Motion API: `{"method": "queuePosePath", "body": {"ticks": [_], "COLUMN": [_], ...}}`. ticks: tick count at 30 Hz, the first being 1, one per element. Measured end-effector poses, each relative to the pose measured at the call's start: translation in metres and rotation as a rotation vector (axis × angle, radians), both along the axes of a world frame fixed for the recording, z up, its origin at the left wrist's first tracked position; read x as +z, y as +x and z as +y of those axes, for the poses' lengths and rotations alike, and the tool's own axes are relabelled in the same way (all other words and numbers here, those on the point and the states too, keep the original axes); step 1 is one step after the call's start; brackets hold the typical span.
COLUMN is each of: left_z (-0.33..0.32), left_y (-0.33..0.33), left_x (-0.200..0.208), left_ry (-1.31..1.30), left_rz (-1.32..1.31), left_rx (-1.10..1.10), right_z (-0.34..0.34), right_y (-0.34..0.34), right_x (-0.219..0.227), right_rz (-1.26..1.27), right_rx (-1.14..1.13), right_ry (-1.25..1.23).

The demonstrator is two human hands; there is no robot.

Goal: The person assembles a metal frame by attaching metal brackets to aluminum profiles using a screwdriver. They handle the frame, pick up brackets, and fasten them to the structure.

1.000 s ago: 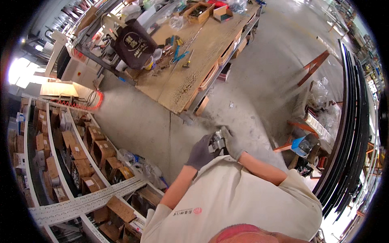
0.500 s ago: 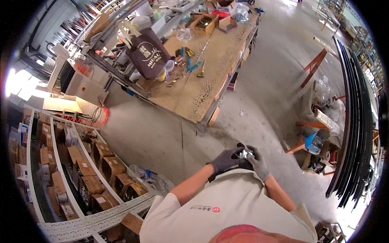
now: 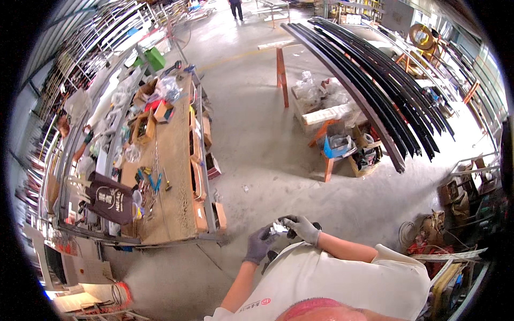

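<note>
A small, bright silvery piece [image 3: 278, 228] sits between the gloved fingers [image 3: 292, 221].

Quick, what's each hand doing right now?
Left hand: closed, holding a small silvery piece.
Right hand: fingers curled at that piece; grip cannot be told.

Room fwd over floor [image 3: 267, 171] btwn workbench [image 3: 176, 206], L, & orange trestle [image 3: 327, 169], R; both block sideways.
</note>
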State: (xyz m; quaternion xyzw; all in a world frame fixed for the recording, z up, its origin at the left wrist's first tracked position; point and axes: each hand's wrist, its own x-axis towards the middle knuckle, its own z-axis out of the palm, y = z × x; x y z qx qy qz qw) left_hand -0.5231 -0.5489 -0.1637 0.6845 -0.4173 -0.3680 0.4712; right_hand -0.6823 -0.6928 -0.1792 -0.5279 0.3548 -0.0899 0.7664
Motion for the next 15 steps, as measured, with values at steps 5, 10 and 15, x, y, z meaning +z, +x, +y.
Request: {"method": "queuePosePath", "body": {"ticks": [5, 10, 15], "left_z": [-0.084, -0.155, -0.241], "left_y": [-0.059, -0.112, -0.145], "left_x": [-0.012, -0.046, -0.030], "left_ry": [-0.003, 0.018, 0.069], "left_rz": [0.036, 0.339, 0.444], "left_rx": [-0.040, -0.009, -0.028], "right_z": [-0.061, -0.136, -0.185], "right_y": [-0.079, -0.169, -0.226], "right_x": [-0.024, -0.014, 0.020], "right_rz": [-0.010, -0.077, -0.339], "right_rx": [-0.200, -0.412, -0.549], "right_ry": [-0.009, 0.192, 0.375]}}
